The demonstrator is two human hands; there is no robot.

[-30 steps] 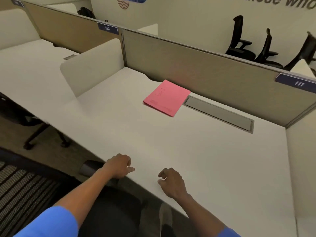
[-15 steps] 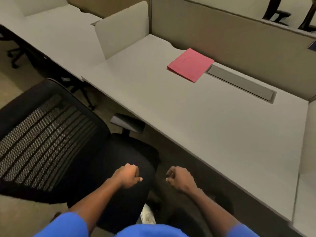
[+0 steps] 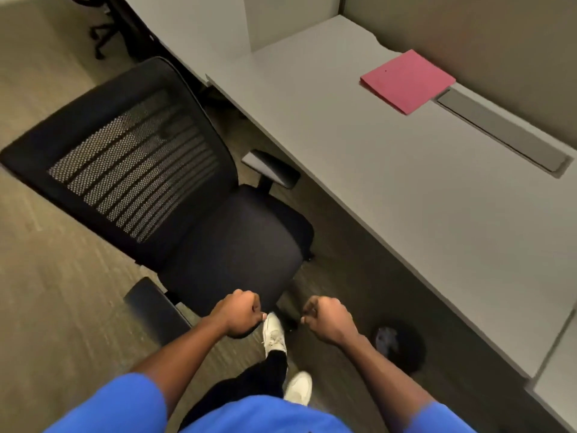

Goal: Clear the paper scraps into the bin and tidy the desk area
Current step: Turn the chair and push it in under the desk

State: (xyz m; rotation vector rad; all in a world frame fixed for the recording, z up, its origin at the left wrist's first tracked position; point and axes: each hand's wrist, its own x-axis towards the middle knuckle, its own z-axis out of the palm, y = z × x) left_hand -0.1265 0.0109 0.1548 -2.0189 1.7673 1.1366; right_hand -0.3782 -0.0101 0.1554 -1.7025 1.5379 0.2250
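A pink folder (image 3: 407, 81) lies flat at the back of the pale desk (image 3: 390, 189), beside a grey cable flap (image 3: 499, 132). A dark round bin (image 3: 401, 346) stands on the floor under the desk's front edge, with something crumpled showing inside. My left hand (image 3: 239, 312) is a closed fist over the front of the chair seat. My right hand (image 3: 327, 318) is also fisted, left of the bin. Neither hand holds anything that I can see. No paper scraps show on the desk.
A black mesh-backed office chair (image 3: 175, 189) stands left of the desk, its armrest (image 3: 270, 168) near the desk edge. My white shoes (image 3: 274, 332) are on the carpet below. A divider panel (image 3: 290, 20) separates the neighbouring desk.
The view has swung down and back from the desk. Both hands have come off the desk's front edge and now hang fisted over the chair and floor; the bin has come into view.
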